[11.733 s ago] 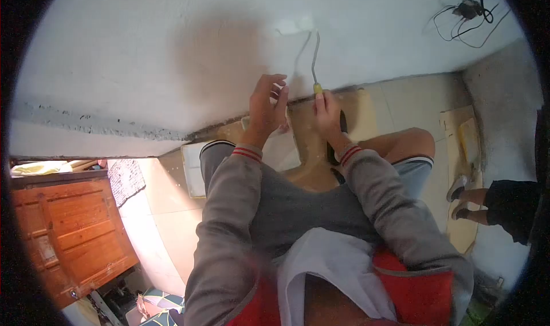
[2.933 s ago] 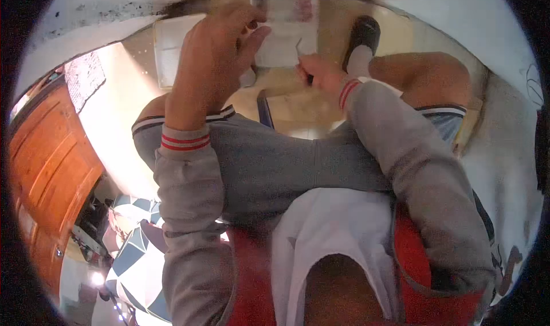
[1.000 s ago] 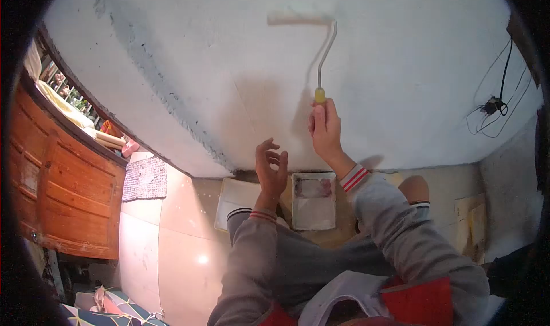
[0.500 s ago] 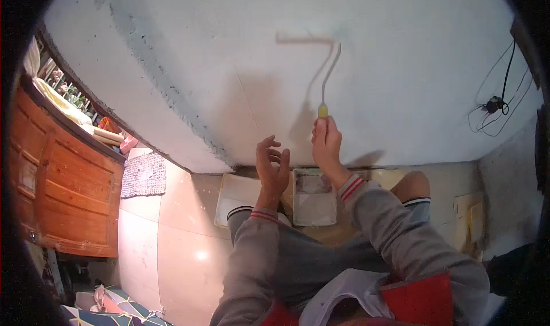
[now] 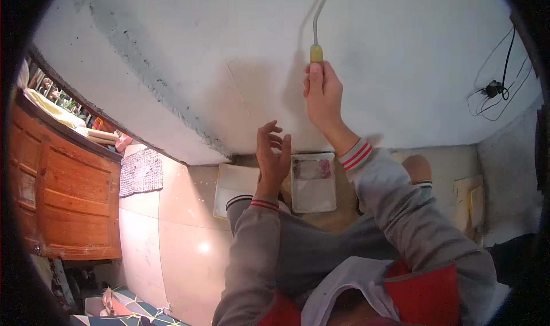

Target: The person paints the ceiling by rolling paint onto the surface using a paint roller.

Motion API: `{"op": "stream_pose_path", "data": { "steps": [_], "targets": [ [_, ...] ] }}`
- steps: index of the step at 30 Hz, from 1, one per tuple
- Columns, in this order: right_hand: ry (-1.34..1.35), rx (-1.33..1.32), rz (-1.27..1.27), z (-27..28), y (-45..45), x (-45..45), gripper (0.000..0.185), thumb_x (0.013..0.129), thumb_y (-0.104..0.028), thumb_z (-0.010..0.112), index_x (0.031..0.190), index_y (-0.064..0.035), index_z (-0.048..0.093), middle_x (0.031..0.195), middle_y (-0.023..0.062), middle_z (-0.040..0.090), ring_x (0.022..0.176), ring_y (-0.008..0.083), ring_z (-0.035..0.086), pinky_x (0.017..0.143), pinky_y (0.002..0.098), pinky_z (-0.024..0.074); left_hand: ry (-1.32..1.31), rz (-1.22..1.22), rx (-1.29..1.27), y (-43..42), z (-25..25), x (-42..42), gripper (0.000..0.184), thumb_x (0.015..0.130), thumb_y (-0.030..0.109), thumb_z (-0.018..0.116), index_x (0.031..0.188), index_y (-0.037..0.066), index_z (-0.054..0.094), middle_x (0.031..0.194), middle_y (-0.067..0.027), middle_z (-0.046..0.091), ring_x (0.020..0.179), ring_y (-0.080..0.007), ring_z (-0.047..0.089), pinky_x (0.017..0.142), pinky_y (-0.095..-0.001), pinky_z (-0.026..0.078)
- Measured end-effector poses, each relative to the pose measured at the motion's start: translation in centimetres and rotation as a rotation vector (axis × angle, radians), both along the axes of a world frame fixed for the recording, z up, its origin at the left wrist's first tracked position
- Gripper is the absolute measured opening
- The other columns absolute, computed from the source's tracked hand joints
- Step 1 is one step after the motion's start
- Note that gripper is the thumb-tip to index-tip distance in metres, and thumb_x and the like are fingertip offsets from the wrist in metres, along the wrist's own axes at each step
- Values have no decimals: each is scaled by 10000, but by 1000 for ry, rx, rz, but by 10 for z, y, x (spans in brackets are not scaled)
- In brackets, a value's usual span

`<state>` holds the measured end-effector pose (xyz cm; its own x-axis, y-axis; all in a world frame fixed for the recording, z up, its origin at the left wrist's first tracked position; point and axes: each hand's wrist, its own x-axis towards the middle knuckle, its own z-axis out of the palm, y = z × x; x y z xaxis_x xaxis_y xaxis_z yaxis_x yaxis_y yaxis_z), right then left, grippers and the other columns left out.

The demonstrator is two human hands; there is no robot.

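Observation:
My right hand (image 5: 324, 97) is wrapped around the yellow handle of a paint roller (image 5: 316, 52), held up in front of the pale wall (image 5: 395, 68). Its bent metal rod runs upward, and the roller head lies beyond the top edge of view. My left hand (image 5: 272, 157) hovers low by the wall with nothing in it, its fingers loosely bent and apart. Below and between my hands, a white paint tray (image 5: 315, 195) with a pinkish smear rests on the floor. A second shallow white tray (image 5: 234, 183) stands to its left, partly hidden by my left arm.
A rough ridge (image 5: 157, 83) crosses the wall on the left. Black wires (image 5: 492, 89) hang at the right. An orange wooden door (image 5: 77, 194), a woven mat (image 5: 141, 172) and tiled floor (image 5: 189, 234) are at left. A board (image 5: 470, 206) leans at the right.
My right hand has moved up the wall with the paint roller, carrying its upper end out of view. My left hand stays nearly in place. The view has shifted slightly.

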<state>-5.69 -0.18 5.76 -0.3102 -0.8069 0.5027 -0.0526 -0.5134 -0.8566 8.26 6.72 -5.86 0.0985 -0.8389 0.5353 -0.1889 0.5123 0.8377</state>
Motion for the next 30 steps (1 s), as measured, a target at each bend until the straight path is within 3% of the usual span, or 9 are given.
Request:
{"op": "stream_pose_path", "data": {
  "steps": [10, 13, 15, 21, 27, 30],
  "targets": [
    [122, 257, -68, -159, 74, 3, 302, 1112, -277, 465, 956, -36, 558, 671, -24, 505, 592, 56, 470, 532, 262, 388, -17, 18, -24, 0, 2, 1, 449, 961, 27, 690, 1371, 15, 507, 1120, -102, 624, 793, -114, 597, 665, -250, 505],
    [148, 268, -87, -193, 90, 1, 287, 1102, -259, 473, 956, -25, 551, 659, 33, 514, 584, 125, 501, 547, 322, 416, -7, 23, -19, 0, 2, 0, 456, 940, 19, 702, 1358, 19, 521, 1110, -107, 627, 779, -129, 611, 654, -263, 517],
    [302, 327, -143, -203, 99, 1, 303, 1103, -274, 461, 986, -5, 535, 711, 173, 548, 648, 333, 580, 616, 446, 447, 0, 28, -18, 0, 3, 0, 462, 920, 14, 714, 1346, 23, 536, 1098, -110, 630, 766, -144, 624, 647, -277, 528],
    [340, 212, -220, -194, 87, -3, 284, 1095, -248, 466, 957, -16, 554, 671, 107, 536, 580, 216, 529, 557, 391, 431, 12, 22, -9, 1, 2, 1, 445, 956, 10, 682, 1365, 27, 509, 1119, -94, 620, 801, -109, 598, 680, -254, 509],
    [203, 166, -102, -82, 46, 9, 301, 1107, -264, 476, 953, -23, 569, 672, -9, 510, 587, 68, 481, 516, 287, 394, 17, 23, 58, 2, 3, 2, 457, 954, 19, 685, 1374, 24, 504, 1130, -97, 613, 819, -119, 596, 695, -272, 515],
    [138, 6, -94, -25, 20, 18, 299, 1106, -266, 481, 954, -25, 574, 665, -20, 497, 576, 60, 466, 510, 270, 380, 13, 9, 49, 1, 1, 2, 460, 956, 25, 683, 1379, 24, 502, 1141, -102, 609, 827, -122, 596, 701, -278, 518]
  ]
}}
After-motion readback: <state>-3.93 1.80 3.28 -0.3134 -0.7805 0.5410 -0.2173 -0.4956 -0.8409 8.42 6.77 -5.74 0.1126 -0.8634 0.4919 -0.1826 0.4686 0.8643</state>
